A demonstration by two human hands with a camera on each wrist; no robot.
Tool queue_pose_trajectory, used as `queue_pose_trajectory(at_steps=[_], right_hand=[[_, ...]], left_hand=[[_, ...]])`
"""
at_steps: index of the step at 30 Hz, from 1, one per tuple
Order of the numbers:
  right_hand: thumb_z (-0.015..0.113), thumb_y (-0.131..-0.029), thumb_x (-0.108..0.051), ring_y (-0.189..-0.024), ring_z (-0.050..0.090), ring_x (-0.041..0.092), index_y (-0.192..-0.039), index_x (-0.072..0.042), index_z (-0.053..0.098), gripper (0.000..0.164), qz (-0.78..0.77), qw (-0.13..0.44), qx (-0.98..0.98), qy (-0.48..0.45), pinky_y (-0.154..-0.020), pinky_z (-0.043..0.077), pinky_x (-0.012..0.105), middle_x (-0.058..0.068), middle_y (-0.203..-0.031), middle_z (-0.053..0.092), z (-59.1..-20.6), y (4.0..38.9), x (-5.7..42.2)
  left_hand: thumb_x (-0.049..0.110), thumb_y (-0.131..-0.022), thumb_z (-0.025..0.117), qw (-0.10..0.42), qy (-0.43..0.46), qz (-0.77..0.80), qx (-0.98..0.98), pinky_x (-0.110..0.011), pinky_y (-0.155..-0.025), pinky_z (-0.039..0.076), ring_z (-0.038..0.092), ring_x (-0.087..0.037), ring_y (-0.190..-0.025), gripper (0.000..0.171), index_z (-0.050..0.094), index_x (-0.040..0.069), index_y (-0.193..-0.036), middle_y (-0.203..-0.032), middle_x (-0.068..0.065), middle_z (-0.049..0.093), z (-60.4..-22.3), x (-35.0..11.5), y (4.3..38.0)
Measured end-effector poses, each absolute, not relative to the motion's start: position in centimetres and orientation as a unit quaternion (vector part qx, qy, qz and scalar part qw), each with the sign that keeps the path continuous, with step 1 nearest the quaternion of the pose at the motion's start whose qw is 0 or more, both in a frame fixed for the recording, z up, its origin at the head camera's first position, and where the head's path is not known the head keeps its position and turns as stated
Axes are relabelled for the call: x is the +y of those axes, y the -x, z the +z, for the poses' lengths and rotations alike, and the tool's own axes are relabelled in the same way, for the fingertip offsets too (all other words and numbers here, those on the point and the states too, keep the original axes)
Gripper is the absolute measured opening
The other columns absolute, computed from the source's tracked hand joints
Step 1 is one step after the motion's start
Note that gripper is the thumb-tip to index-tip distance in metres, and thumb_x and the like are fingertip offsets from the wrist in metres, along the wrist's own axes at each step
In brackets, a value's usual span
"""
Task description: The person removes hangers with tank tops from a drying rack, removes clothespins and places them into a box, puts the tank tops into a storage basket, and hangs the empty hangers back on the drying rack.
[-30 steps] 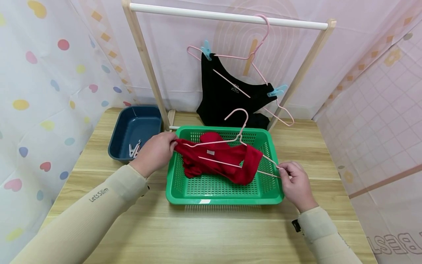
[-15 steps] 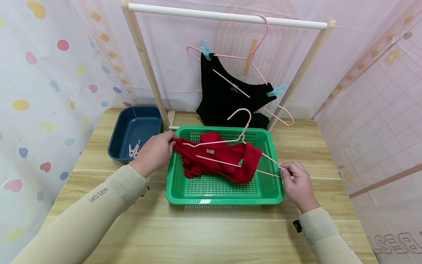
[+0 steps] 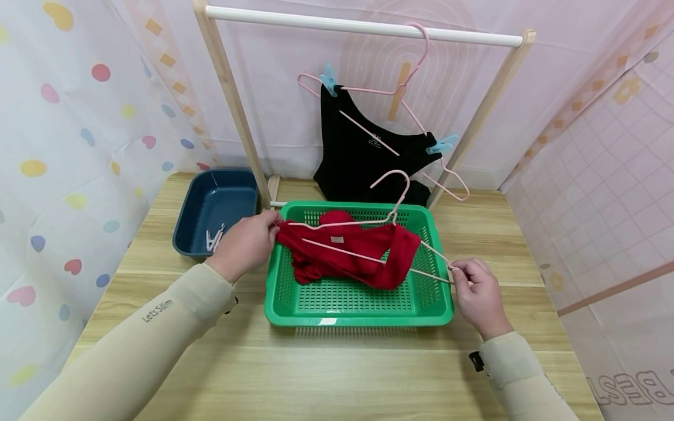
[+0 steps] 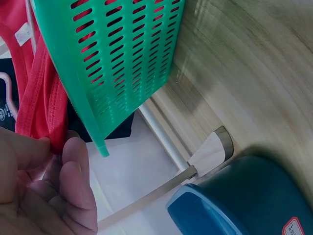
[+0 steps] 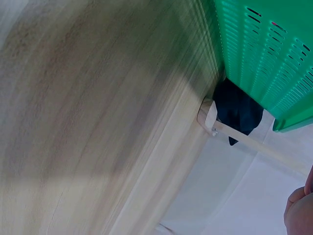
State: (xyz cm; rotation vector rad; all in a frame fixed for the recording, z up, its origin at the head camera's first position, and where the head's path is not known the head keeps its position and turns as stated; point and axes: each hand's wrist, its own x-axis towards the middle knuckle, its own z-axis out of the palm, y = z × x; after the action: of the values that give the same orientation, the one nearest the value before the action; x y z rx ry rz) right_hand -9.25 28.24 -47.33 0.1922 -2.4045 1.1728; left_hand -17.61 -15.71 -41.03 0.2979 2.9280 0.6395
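My left hand pinches one strap end of a red tank top at the left rim of a green basket. In the left wrist view the red strap runs up from between thumb and fingers. My right hand pinches the right end of a pink hanger, just beyond the basket's right rim. The hanger passes through the top's neck and right strap, its hook standing up toward the back. Part of the top lies bunched in the basket. Only a bit of the right hand shows in its wrist view.
Behind the basket stands a wooden rack with a white rail. From it hangs a black tank top on a pink hanger, held by blue clothespins. A blue bin with several pale clothespins sits at the left.
The hanger has slid a little to the right with my right hand, its hook shifting right as well. My left hand has stayed nearly still, holding the red strap.
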Motion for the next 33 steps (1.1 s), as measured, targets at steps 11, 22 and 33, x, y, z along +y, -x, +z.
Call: queue_pose_trajectory(at_steps=[11,22,33], right_hand=[[0.064,-0.098,0.009,-0.087,0.05,-0.005,-0.094,0.004,0.074,0.011,0.414,0.227,-0.879,-0.064,-0.078,0.041,0.006,0.014,-0.091,0.069,-47.29,9.2,28.4],[0.064,-0.099,0.007,-0.085,0.05,-0.003,-0.094,0.003,0.074,0.012,0.414,0.224,-0.88,-0.063,-0.077,0.04,0.008,0.012,-0.088,0.069,-47.26,9.07,28.37],[0.064,-0.098,0.008,-0.085,0.05,-0.004,-0.094,0.006,0.073,0.011,0.418,0.224,-0.879,-0.057,-0.077,0.04,0.008,0.013,-0.089,0.068,-47.25,8.95,28.34]], left_hand=[[0.021,-0.109,0.054,0.062,-0.106,0.201,0.972,-0.043,-0.075,0.055,0.063,-0.026,-0.085,0.022,0.067,0.01,-0.124,-0.103,-0.01,0.073,-41.34,-15.79,17.62],[0.036,-0.11,0.054,0.037,-0.12,0.235,0.964,-0.055,-0.103,0.053,0.063,-0.033,-0.117,0.039,0.066,0.011,-0.138,-0.134,-0.015,0.067,-41.31,-15.39,18.0],[0.028,-0.108,0.059,0.0,-0.139,0.254,0.957,-0.055,-0.105,0.052,0.066,-0.033,-0.117,0.027,0.076,0.011,-0.121,-0.124,-0.014,0.073,-41.27,-14.82,18.44]])
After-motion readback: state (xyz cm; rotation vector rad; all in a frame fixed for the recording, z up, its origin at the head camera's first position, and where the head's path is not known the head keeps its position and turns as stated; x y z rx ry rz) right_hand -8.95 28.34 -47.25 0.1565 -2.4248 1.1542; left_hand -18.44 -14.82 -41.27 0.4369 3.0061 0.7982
